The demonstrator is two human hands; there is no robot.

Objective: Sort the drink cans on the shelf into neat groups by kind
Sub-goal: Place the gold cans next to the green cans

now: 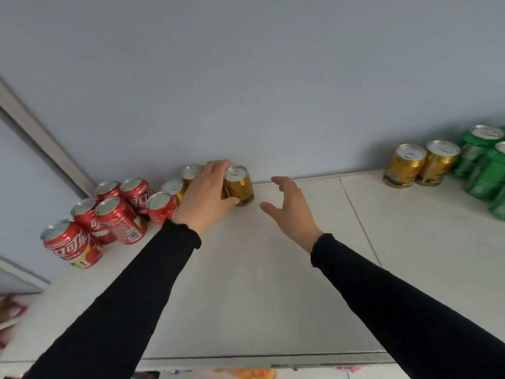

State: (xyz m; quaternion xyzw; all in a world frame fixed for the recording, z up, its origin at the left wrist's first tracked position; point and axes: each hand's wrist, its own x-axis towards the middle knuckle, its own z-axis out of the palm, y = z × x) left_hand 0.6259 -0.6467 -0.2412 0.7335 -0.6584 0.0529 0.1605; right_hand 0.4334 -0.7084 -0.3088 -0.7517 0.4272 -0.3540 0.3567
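A gold can [240, 185] is gripped by the left hand [205, 196]; the right hand [291, 204] is held spread wide, holding nothing.

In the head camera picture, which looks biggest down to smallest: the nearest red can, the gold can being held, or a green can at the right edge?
1. Nearest red can: largest, though nearest the camera.
2. Green can: partly cropped, so unsure.
3. Gold can, gripped by the left hand: smallest.

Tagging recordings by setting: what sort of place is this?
Probably a home or small storeroom, though little of the room shows. A plain white shelf runs along a bare grey wall, with only drink cans on it: red cans, gold cans and green cans.
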